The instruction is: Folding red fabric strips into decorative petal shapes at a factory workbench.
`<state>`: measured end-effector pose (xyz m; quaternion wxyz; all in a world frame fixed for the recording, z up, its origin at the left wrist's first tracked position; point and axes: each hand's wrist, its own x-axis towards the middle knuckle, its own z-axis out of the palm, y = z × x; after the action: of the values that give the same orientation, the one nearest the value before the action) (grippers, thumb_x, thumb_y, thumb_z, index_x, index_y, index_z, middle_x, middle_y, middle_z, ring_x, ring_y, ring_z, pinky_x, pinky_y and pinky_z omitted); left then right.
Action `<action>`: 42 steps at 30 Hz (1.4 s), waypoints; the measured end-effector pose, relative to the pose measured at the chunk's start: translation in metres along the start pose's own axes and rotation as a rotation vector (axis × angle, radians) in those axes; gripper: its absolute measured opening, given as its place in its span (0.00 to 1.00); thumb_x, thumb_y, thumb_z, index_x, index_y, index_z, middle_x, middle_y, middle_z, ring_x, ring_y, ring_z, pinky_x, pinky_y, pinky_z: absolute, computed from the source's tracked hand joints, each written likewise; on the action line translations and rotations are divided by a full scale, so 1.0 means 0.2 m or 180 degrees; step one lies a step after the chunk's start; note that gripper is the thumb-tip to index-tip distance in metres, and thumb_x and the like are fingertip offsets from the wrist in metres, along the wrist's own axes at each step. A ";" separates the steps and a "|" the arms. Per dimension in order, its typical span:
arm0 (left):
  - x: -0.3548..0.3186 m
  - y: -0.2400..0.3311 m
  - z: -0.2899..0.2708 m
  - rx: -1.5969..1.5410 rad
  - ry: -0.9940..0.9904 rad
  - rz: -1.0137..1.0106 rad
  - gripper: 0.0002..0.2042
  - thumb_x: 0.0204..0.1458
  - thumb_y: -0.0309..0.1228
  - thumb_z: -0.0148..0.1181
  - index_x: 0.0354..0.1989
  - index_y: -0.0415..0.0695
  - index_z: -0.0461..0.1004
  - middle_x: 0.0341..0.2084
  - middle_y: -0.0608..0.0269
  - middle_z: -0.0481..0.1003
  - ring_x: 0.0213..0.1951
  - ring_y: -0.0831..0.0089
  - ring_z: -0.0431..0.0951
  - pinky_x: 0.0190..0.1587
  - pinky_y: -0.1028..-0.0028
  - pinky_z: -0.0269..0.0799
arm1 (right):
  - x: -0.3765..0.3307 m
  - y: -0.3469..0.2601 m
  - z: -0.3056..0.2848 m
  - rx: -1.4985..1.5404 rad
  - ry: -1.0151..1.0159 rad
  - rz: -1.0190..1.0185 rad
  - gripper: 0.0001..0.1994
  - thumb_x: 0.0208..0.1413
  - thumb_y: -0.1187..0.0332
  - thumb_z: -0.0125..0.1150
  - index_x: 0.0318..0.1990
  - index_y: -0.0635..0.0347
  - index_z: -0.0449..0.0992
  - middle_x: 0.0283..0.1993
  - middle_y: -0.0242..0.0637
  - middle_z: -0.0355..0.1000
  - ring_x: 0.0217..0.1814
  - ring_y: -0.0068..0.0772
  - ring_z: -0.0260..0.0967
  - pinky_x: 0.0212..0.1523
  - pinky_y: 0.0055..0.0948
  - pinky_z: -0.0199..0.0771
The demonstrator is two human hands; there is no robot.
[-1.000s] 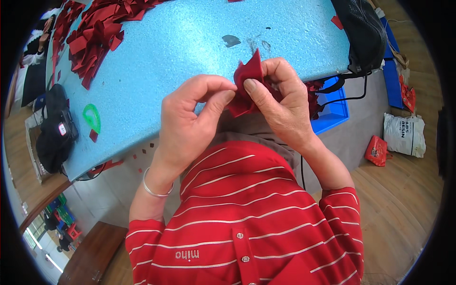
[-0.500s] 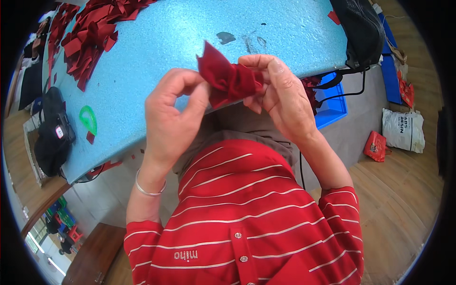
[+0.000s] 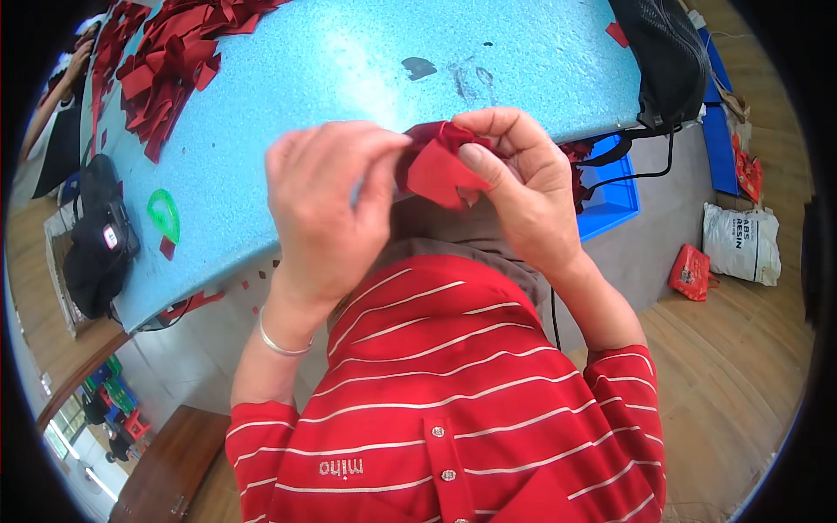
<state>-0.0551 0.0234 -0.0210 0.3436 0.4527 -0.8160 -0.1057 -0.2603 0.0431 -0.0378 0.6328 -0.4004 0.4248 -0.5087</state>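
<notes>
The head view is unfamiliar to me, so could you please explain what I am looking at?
There is no machine here: a person works with two bare hands. The camera sits on their head and looks down, so the picture's left is the person's left. Its wide fisheye lens bends straight edges.

The right hand pinches a folded red piece, which looks like fabric, between thumb and fingers. The left hand is at the piece's left edge; it is blurred, so I cannot tell whether it grips.

Beyond them is a speckled blue table. On it lie a heap of red pieces at the upper left, a green teardrop-shaped item near the left end, and a black bag at the right edge.
</notes>
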 end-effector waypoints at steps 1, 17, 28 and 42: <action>-0.01 -0.01 0.00 -0.0200 0.0159 -0.0173 0.10 0.50 0.22 0.67 0.41 0.47 0.80 0.37 0.62 0.79 0.43 0.63 0.78 0.51 0.64 0.67 | 0.01 -0.01 0.00 0.0064 0.0004 0.0068 0.13 0.65 0.76 0.60 0.55 0.67 0.72 0.49 0.36 0.75 0.47 0.17 0.73 0.44 0.19 0.75; 0.02 0.07 0.00 -0.0386 0.0636 -0.0080 0.06 0.53 0.20 0.67 0.39 0.41 0.79 0.31 0.66 0.76 0.31 0.75 0.72 0.33 0.75 0.65 | 0.00 0.00 0.02 -0.0183 0.0189 -0.0338 0.13 0.64 0.76 0.61 0.55 0.67 0.72 0.47 0.36 0.77 0.42 0.16 0.72 0.39 0.18 0.76; -0.05 0.11 0.09 -0.1999 0.0326 -0.1919 0.03 0.54 0.24 0.67 0.32 0.40 0.79 0.27 0.68 0.75 0.26 0.84 0.69 0.28 0.80 0.63 | -0.01 0.03 0.05 -0.0157 0.0083 -0.0454 0.15 0.64 0.78 0.61 0.56 0.67 0.71 0.48 0.36 0.76 0.45 0.17 0.74 0.42 0.18 0.79; -0.04 0.05 0.10 -0.1536 0.0429 -0.0759 0.10 0.57 0.21 0.65 0.47 0.40 0.80 0.38 0.58 0.81 0.34 0.72 0.82 0.38 0.76 0.78 | -0.01 0.04 0.02 0.0091 -0.0076 -0.0223 0.17 0.67 0.74 0.58 0.60 0.70 0.70 0.48 0.38 0.76 0.43 0.20 0.74 0.41 0.20 0.79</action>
<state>-0.0732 0.0323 -0.0344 0.4802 0.4566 -0.6835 -0.3063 -0.2538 0.0469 -0.0436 0.6253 -0.4120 0.3957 -0.5317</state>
